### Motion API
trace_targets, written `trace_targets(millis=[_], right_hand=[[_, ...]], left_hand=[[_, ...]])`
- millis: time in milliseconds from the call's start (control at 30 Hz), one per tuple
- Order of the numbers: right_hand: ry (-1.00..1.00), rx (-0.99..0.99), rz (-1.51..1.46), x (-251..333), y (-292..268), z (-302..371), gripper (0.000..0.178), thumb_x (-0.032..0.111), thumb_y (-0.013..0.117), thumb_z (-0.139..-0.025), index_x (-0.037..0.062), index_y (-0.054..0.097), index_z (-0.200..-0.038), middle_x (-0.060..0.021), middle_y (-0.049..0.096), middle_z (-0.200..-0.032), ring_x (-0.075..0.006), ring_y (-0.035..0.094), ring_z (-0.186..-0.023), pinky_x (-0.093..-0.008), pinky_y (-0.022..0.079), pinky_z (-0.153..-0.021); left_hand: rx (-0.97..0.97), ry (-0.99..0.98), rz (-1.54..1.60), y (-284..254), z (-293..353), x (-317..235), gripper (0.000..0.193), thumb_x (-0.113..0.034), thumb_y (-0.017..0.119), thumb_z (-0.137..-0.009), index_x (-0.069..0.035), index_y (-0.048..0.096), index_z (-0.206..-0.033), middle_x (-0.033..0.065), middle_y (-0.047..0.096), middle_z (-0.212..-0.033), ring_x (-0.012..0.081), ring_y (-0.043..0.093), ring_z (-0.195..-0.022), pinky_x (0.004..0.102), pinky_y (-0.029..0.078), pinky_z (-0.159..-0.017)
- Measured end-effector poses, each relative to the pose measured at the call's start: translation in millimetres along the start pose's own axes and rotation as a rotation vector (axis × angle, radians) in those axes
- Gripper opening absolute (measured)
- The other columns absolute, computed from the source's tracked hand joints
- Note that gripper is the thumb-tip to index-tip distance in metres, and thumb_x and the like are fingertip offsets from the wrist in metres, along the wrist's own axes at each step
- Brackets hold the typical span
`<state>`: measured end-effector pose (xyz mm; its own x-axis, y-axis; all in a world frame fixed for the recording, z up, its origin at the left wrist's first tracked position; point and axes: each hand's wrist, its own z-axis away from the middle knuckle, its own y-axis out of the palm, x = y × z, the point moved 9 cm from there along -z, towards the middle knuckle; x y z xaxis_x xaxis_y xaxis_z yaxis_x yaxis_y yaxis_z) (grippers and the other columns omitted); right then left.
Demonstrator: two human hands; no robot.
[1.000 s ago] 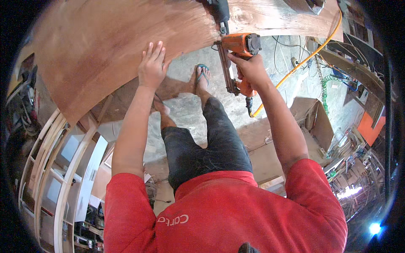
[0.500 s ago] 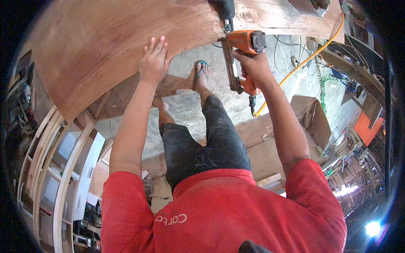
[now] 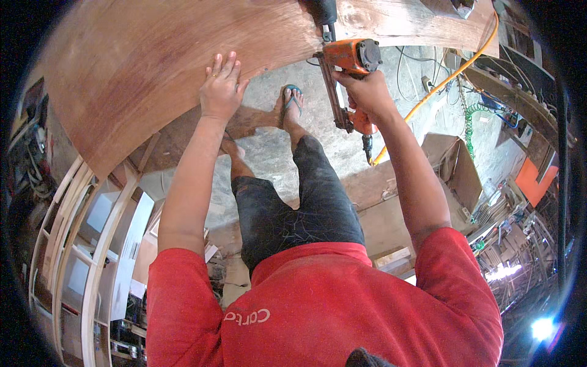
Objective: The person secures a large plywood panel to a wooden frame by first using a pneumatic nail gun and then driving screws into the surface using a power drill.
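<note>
A wide sheet of reddish-brown plywood (image 3: 147, 79) spans the top of the head view. My left hand (image 3: 221, 88) lies flat on its near edge, fingers stretched out and slightly apart. My right hand (image 3: 369, 98) is wrapped round the grip of an orange and black nail gun (image 3: 351, 56). The gun's nose is at the plywood's near edge, and its long dark magazine slants down on the left side. A yellow-orange air hose (image 3: 422, 104) joins the gun's lower end. Beyond the nose, a dark rounded object (image 3: 321, 11) lies on the sheet; its kind is unclear.
Pale wooden frames with white panels (image 3: 101, 244) stand at the left. To the right are a cardboard-coloured box (image 3: 455, 168), a coiled green hose (image 3: 469, 125), an orange sheet (image 3: 533, 181) and piled scrap. Loose cables (image 3: 406, 73) trail over the concrete floor (image 3: 257, 159).
The nail gun and my right hand have shifted slightly up and to the left. My left hand stays on the plywood, almost unmoved.
</note>
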<state>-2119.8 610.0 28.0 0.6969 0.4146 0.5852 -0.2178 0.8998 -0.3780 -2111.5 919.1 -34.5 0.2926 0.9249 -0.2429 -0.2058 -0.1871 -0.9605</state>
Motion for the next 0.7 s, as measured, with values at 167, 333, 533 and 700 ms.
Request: trace_targets(millis=[167,333,533,700], right_hand=[[0.039,0.021,-0.013,-7,4,-2,0.030,0.027,0.082,-0.089,0.0013,0.067,-0.085,-0.0014,0.057,-0.059,-0.0106,0.052,-0.048,-0.0313,0.042,-0.045],[-0.055,0.054,-0.048,-8,17,-9,0.024,0.023,0.080,-0.090,0.0012,0.070,-0.093,-0.0003,0.056,-0.061,-0.0104,0.050,-0.049,-0.0318,0.041,-0.044],[-0.061,0.011,0.135,-13,21,-15,0.025,0.021,0.080,-0.089,0.0014,0.074,-0.103,-0.0026,0.063,-0.068,-0.0113,0.056,-0.055,-0.0325,0.046,-0.051],[-0.073,-0.008,0.213,-8,23,-14,0.035,0.020,0.082,-0.085,0.0026,0.074,-0.114,-0.0094,0.078,-0.101,-0.0167,0.070,-0.090,-0.0374,0.055,-0.087]], left_hand=[[-0.028,0.019,0.008,-3,-7,-7,0.054,-0.032,0.078,-0.087,-0.009,0.067,-0.134,0.0036,0.051,-0.157,0.0306,0.044,-0.147,0.0516,0.045,-0.115],[-0.031,0.014,0.006,-1,-11,-10,0.053,-0.031,0.078,-0.086,-0.009,0.068,-0.134,0.0034,0.051,-0.156,0.0308,0.045,-0.146,0.0516,0.046,-0.114],[-0.038,0.016,0.008,0,-7,-5,0.052,-0.031,0.078,-0.087,-0.009,0.068,-0.134,0.0037,0.052,-0.156,0.0312,0.045,-0.146,0.0518,0.046,-0.114],[-0.008,0.006,0.014,1,-8,-4,0.052,-0.031,0.077,-0.089,-0.009,0.067,-0.135,0.0044,0.052,-0.156,0.0316,0.045,-0.146,0.0516,0.043,-0.116]])
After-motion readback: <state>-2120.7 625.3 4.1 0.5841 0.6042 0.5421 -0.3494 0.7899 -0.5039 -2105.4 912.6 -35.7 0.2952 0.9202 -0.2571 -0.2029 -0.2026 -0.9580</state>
